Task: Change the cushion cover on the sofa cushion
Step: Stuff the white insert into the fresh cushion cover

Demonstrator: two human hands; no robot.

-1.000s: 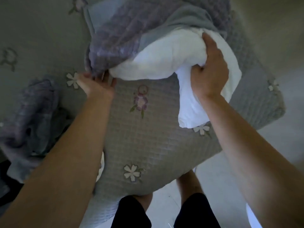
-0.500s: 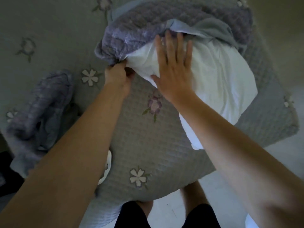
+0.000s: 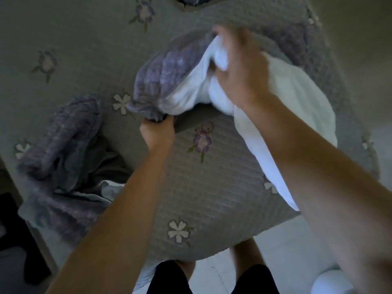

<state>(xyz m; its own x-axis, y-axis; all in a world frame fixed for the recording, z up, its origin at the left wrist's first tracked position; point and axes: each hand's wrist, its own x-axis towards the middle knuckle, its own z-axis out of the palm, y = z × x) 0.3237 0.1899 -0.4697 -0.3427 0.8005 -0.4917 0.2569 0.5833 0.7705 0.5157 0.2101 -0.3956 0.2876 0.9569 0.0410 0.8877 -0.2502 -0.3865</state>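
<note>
A white cushion insert lies on the sofa seat, its far end tucked inside a purple quilted cushion cover. My left hand is shut on the lower corner of the cover's opening. My right hand, blurred by motion, grips a bunch of the white insert near the cover's mouth. The near half of the insert hangs out under my right forearm.
A grey quilted sofa throw with embroidered flowers covers the seat. A second purple cover lies crumpled at the left. Pale floor tiles and my legs show below the seat's front edge.
My right hand went from lying flat on the insert to gripping a bunch of it, higher up at the cover's mouth. My left hand kept its hold on the cover's corner.
</note>
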